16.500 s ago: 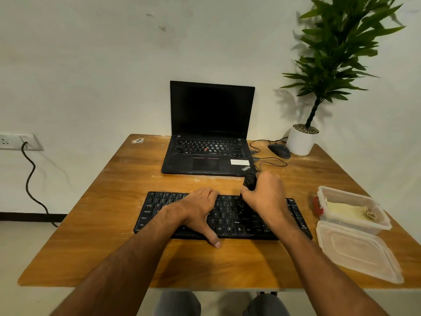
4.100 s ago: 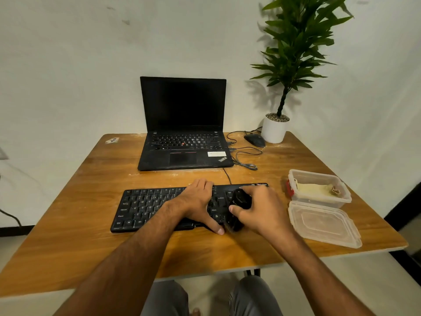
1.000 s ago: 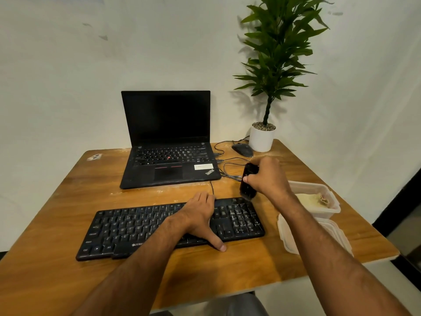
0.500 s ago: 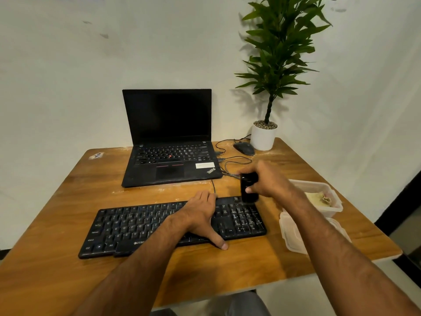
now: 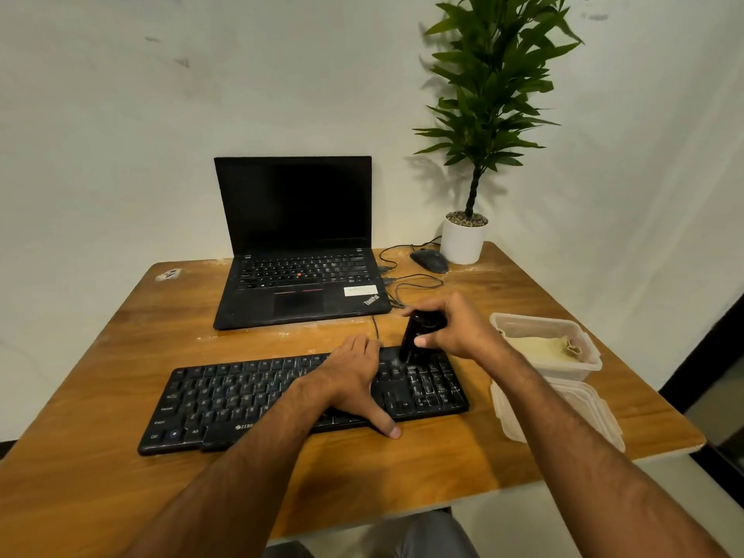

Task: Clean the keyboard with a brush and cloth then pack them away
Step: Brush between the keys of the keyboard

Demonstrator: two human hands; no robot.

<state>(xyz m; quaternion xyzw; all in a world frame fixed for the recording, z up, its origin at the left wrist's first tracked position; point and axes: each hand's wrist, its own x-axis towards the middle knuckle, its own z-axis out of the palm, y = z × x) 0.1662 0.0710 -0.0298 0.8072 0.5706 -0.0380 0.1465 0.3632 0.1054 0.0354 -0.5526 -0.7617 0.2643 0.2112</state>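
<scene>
Now the right hand [image 5: 455, 332] grips a black brush [image 5: 414, 336] with its tip on the far right keys of the keyboard [image 5: 241, 396], while the left hand [image 5: 354, 384] lies flat and open, pinning it; short strokes under light pressure look best. The cloth [image 5: 539, 348] sits in the tub [image 5: 579, 366] at right. The bristles are too dark to make out, and the right forearm partly covers the lid [image 5: 596, 408].

One keyboard [image 5: 282, 400]; one brush [image 5: 414, 336]; two hands [image 5: 354, 380]

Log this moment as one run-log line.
brushing | right hand holds brush on keyboard | left hand steadies keyboard | cloth in container
</scene>
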